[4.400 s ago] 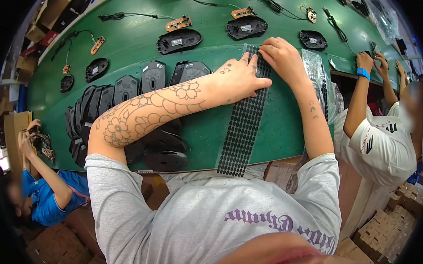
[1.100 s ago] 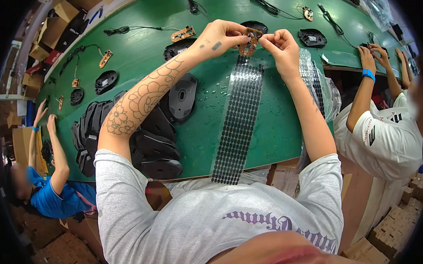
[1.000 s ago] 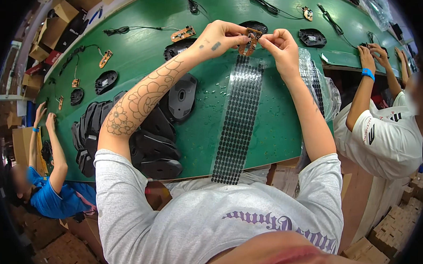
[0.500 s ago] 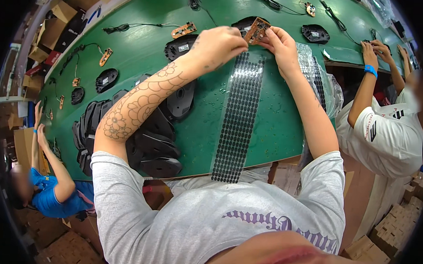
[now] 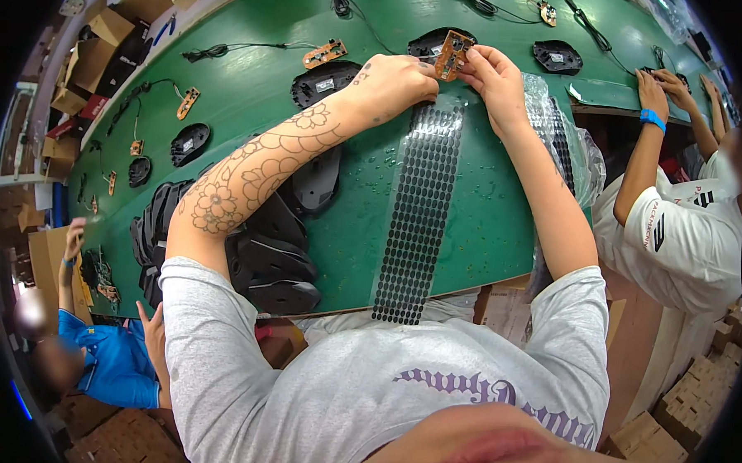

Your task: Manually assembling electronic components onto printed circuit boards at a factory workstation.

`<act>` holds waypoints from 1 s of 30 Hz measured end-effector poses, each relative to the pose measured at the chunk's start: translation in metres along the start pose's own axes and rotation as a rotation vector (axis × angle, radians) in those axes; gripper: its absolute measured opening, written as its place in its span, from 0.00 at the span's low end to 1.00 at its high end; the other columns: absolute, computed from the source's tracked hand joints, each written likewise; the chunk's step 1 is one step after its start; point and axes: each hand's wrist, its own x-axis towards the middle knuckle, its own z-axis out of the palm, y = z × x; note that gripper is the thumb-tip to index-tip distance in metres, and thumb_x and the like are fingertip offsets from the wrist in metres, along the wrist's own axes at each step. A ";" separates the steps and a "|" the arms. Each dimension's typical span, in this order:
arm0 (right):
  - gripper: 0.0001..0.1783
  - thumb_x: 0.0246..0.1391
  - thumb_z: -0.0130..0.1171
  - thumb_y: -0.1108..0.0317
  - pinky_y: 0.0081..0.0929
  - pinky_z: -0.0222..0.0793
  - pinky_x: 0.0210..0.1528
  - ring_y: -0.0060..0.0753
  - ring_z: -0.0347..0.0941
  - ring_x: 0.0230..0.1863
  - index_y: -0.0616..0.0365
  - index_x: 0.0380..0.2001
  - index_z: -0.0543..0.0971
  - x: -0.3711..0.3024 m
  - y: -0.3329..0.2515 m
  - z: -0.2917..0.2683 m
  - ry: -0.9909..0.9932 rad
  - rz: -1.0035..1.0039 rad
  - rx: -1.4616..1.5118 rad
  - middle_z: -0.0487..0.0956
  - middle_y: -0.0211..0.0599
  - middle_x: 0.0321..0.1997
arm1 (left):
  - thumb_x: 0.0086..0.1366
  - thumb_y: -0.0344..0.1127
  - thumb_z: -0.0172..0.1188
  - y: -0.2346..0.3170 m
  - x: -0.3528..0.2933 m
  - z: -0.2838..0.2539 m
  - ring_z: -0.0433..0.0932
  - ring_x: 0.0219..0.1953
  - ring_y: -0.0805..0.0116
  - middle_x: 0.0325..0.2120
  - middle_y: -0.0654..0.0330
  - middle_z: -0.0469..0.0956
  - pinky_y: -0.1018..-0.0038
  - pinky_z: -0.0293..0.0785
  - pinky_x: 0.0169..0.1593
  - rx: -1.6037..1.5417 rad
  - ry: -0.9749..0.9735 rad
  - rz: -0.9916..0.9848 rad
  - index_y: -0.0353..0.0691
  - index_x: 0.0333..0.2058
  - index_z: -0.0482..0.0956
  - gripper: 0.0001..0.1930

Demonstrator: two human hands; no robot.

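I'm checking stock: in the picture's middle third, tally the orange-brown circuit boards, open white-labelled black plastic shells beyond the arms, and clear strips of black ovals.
Orange-brown circuit boards: 2
Open black plastic shells: 2
Clear strip of black ovals: 1
Total: 5

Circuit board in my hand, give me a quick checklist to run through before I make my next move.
1. Circuit board in the right hand's grip: ok.
2. Left hand clear of the board: cannot tell; they meet or overlap in this view.
3. Left hand holding something: cannot tell; its underside is hidden.
4. Sheet of black oval dots fully on the green table: not ok; its near end passes the edge.
5. Black mouse base shell behind the board, open side up: ok.
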 end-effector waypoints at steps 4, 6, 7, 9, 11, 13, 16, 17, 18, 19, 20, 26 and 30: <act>0.11 0.63 0.56 0.67 0.19 0.74 0.45 0.23 0.76 0.37 0.64 0.44 0.75 -0.001 -0.001 0.000 0.007 0.004 0.017 0.79 0.38 0.37 | 0.58 0.36 0.57 0.000 -0.002 0.003 0.78 0.36 0.65 0.34 0.66 0.79 0.71 0.77 0.38 0.039 0.044 0.053 0.46 0.29 0.79 0.04; 0.11 0.63 0.56 0.67 0.19 0.74 0.45 0.23 0.76 0.37 0.64 0.44 0.75 -0.001 -0.001 0.000 0.011 0.008 0.023 0.79 0.37 0.37 | 0.57 0.36 0.57 0.000 -0.004 0.004 0.78 0.36 0.65 0.34 0.66 0.78 0.72 0.77 0.38 0.076 0.067 0.080 0.46 0.29 0.78 0.04; 0.11 0.63 0.56 0.67 0.19 0.74 0.45 0.23 0.76 0.37 0.64 0.44 0.75 -0.001 -0.001 0.000 0.009 0.008 0.023 0.79 0.37 0.37 | 0.57 0.36 0.57 0.000 -0.005 0.005 0.78 0.36 0.65 0.34 0.66 0.78 0.72 0.77 0.38 0.077 0.067 0.079 0.46 0.29 0.78 0.04; 0.12 0.63 0.56 0.67 0.19 0.74 0.45 0.24 0.76 0.37 0.64 0.44 0.75 0.000 0.000 -0.001 0.002 0.010 0.024 0.79 0.38 0.38 | 0.57 0.35 0.57 0.001 -0.005 0.006 0.77 0.36 0.65 0.34 0.66 0.78 0.72 0.78 0.38 0.120 0.087 0.091 0.45 0.29 0.78 0.04; 0.12 0.63 0.56 0.67 0.19 0.74 0.45 0.24 0.76 0.37 0.64 0.44 0.75 0.000 0.001 -0.002 -0.005 0.011 0.026 0.79 0.38 0.38 | 0.57 0.35 0.56 0.002 -0.006 0.008 0.77 0.37 0.66 0.34 0.67 0.78 0.72 0.78 0.38 0.163 0.107 0.104 0.45 0.30 0.77 0.03; 0.12 0.63 0.56 0.67 0.20 0.75 0.45 0.24 0.76 0.37 0.64 0.44 0.75 0.000 0.001 -0.002 -0.005 0.011 0.027 0.79 0.38 0.38 | 0.57 0.35 0.56 0.003 -0.007 0.009 0.77 0.36 0.66 0.34 0.67 0.77 0.73 0.78 0.37 0.175 0.116 0.105 0.45 0.30 0.77 0.03; 0.12 0.63 0.56 0.67 0.20 0.75 0.45 0.24 0.76 0.38 0.64 0.44 0.74 -0.001 0.002 -0.003 -0.005 0.011 0.029 0.78 0.38 0.38 | 0.57 0.34 0.56 0.004 -0.007 0.010 0.77 0.36 0.66 0.34 0.67 0.77 0.73 0.78 0.36 0.210 0.141 0.111 0.45 0.29 0.77 0.03; 0.12 0.63 0.56 0.67 0.20 0.75 0.45 0.24 0.76 0.38 0.64 0.44 0.74 -0.001 0.003 -0.003 -0.006 0.007 0.029 0.78 0.38 0.38 | 0.57 0.34 0.56 0.004 -0.007 0.011 0.77 0.36 0.66 0.34 0.67 0.77 0.73 0.78 0.36 0.213 0.143 0.112 0.45 0.29 0.77 0.03; 0.12 0.63 0.56 0.67 0.20 0.75 0.45 0.24 0.76 0.38 0.64 0.44 0.74 -0.001 0.003 -0.003 -0.005 0.007 0.033 0.78 0.38 0.38 | 0.57 0.35 0.57 0.004 -0.007 0.012 0.77 0.36 0.66 0.34 0.68 0.77 0.74 0.78 0.36 0.221 0.136 0.098 0.46 0.30 0.78 0.03; 0.12 0.63 0.56 0.67 0.20 0.75 0.45 0.25 0.76 0.38 0.64 0.44 0.74 -0.001 0.004 -0.004 -0.003 0.006 0.037 0.78 0.38 0.38 | 0.57 0.36 0.58 0.005 -0.006 0.012 0.77 0.36 0.67 0.34 0.69 0.77 0.75 0.77 0.35 0.228 0.128 0.084 0.46 0.31 0.78 0.04; 0.12 0.63 0.56 0.67 0.21 0.75 0.45 0.25 0.76 0.38 0.64 0.44 0.74 -0.001 0.004 -0.004 -0.002 0.005 0.042 0.78 0.38 0.38 | 0.58 0.37 0.59 0.005 -0.006 0.013 0.77 0.36 0.68 0.34 0.70 0.77 0.75 0.77 0.35 0.235 0.121 0.070 0.46 0.32 0.78 0.05; 0.12 0.63 0.56 0.67 0.21 0.75 0.46 0.25 0.76 0.38 0.64 0.44 0.74 -0.003 0.004 -0.001 0.006 0.011 0.068 0.78 0.38 0.38 | 0.58 0.35 0.57 -0.001 -0.007 0.006 0.78 0.36 0.65 0.35 0.64 0.78 0.72 0.78 0.35 0.092 0.055 0.093 0.43 0.28 0.78 0.04; 0.11 0.63 0.56 0.67 0.21 0.75 0.46 0.25 0.76 0.38 0.64 0.44 0.74 0.000 0.005 -0.005 0.008 0.003 0.060 0.78 0.38 0.38 | 0.58 0.35 0.57 0.005 0.001 0.003 0.78 0.36 0.65 0.35 0.64 0.78 0.71 0.78 0.35 0.051 -0.002 0.033 0.42 0.28 0.78 0.05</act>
